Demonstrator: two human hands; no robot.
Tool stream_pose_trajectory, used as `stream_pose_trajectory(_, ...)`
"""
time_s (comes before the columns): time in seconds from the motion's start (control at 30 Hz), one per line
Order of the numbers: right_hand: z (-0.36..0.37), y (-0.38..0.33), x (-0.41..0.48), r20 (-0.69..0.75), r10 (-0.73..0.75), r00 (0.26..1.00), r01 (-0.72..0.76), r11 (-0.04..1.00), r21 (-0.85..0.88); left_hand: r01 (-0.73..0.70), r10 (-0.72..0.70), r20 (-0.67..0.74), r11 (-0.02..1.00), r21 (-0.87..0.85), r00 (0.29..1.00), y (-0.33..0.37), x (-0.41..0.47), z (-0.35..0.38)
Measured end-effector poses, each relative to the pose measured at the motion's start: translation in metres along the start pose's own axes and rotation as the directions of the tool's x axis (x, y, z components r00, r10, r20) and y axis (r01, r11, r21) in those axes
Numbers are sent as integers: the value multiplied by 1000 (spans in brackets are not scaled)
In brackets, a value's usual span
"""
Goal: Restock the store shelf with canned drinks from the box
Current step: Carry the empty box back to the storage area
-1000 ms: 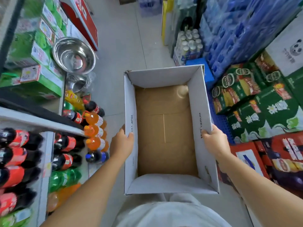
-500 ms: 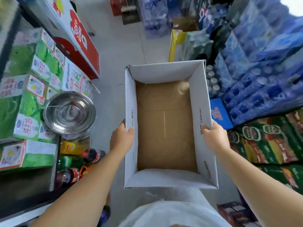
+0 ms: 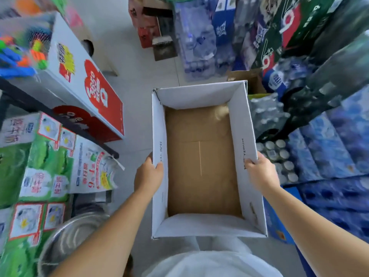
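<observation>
Pale floor (image 3: 139,80) runs up the middle of a cramped shop aisle, with water packs (image 3: 329,156) stacked along the right of the frame and a shelf (image 3: 65,124) of green cartons (image 3: 40,156) on the left. At centre frame the box (image 3: 241,126) is held above the floor, its brown bottom bare, with no cans inside. At its sides the left hand (image 3: 148,176) grips the left wall and the right hand (image 3: 261,172) the right wall, fingers (image 3: 249,162) curled over each rim. Judging by the empty box, unloading looks finished. Whether the cans reached the shelf cannot be seen, and the box has yet to be put away.
</observation>
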State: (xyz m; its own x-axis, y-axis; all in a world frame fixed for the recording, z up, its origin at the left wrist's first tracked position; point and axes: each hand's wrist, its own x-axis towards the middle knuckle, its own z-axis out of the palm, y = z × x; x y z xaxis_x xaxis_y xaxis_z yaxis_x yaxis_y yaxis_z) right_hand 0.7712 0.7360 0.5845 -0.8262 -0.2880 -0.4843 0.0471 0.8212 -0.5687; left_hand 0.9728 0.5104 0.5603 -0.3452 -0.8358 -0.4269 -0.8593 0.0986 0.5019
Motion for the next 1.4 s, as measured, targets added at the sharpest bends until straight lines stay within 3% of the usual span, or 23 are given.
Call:
stream_pose_trajectory(0.33,22,-179,171,-55,99,994,-93,991,95,-86,81,70,994,68,994,122,245,-68)
stream_pose_trajectory(0.67,24,-303,373,-56,193,980,-181,968,173,-124,108,104,979,163,989,272,463,-76)
stream_pose_trajectory(0.83,15,-341,442,-88,300,950,-270,930,251,-239,191,229,949,204,954,353,557,-69)
stream_pose_trajectory(0.97,22,-355,501,-148,436,887,-353,851,390,-357,265,350,906,229,898,418,639,-40)
stream_pose_trajectory(1.13,45,-370,569,-213,630,746,-453,716,531,-569,349,553,769,291,756,506,740,17)
stream_pose_trajectory(1.4,95,-370,645,-118,854,506,-544,422,725,-730,347,732,618,291,586,574,833,102)
